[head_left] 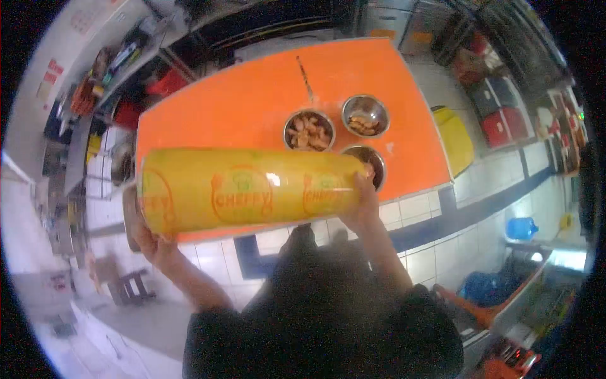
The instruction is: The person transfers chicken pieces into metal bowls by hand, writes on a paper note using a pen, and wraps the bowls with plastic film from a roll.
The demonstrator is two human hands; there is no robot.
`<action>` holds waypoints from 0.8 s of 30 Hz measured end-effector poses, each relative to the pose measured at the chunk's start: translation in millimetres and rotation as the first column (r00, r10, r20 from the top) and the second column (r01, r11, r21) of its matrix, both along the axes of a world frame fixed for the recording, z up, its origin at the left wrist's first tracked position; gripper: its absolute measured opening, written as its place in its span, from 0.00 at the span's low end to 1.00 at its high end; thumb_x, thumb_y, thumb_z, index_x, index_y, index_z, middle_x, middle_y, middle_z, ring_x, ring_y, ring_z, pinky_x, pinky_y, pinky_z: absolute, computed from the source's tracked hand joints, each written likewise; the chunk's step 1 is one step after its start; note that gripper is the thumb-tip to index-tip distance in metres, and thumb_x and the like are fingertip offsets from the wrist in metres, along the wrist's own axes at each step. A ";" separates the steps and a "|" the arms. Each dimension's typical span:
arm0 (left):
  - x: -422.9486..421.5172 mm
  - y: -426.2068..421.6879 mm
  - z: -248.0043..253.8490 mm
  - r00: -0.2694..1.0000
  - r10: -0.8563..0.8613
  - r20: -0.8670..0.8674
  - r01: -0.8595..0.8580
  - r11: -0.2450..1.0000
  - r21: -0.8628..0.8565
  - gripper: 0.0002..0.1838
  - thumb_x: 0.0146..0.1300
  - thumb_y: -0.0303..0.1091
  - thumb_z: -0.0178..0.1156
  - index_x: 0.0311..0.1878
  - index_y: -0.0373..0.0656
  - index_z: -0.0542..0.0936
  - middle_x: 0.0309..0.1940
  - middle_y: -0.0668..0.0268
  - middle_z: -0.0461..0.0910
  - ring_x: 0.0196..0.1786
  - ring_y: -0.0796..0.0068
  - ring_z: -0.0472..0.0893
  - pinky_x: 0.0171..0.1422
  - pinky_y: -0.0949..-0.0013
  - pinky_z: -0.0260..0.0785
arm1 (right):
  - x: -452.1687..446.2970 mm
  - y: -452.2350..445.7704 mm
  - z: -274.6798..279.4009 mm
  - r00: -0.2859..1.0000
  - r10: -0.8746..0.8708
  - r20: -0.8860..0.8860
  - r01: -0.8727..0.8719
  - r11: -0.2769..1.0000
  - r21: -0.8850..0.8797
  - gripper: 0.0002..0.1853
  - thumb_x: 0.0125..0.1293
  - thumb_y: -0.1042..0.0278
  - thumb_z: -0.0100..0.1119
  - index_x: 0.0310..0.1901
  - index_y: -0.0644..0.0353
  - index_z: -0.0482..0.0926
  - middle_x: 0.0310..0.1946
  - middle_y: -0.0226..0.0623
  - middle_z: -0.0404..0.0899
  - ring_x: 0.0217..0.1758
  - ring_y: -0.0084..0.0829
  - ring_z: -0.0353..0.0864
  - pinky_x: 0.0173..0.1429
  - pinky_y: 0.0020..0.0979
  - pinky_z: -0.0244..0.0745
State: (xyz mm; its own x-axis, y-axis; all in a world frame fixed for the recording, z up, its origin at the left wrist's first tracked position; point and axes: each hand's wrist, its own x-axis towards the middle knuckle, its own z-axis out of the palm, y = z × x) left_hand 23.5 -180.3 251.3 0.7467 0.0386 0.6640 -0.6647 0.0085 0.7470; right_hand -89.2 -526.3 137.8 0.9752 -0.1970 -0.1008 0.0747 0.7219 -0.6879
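Observation:
A large yellow roll [243,189] printed with "CHEFFY" lies level across my view, above the near edge of the orange table [221,95]. My left hand [151,237] grips its left end from below. Around the right end is my right hand [362,205], its fingers partly hidden by the roll. Just beyond the roll stands a metal bowl with light brown pieces [308,134]. To its right is a second bowl with fewer pieces [364,123]. A third bowl [379,165] is partly covered by the roll and my right hand.
A yellow stool [454,140] stands off the table's right edge. Shelves with goods [95,82] line the left side. Red and grey crates [505,123] are at the right, with a blue water bottle [521,228] below them. A small dark stool [131,287] is at lower left.

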 end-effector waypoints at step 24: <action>-111.0 138.3 -128.5 0.738 -0.050 -0.673 -0.090 0.981 -0.171 0.28 0.69 0.32 0.61 0.67 0.30 0.65 0.60 0.57 0.73 0.62 0.67 0.74 0.68 0.62 0.66 | -120.8 119.6 -18.8 0.991 -0.092 0.102 0.136 0.575 -0.807 0.28 0.61 0.65 0.68 0.62 0.63 0.73 0.60 0.43 0.74 0.65 0.37 0.72 0.67 0.38 0.69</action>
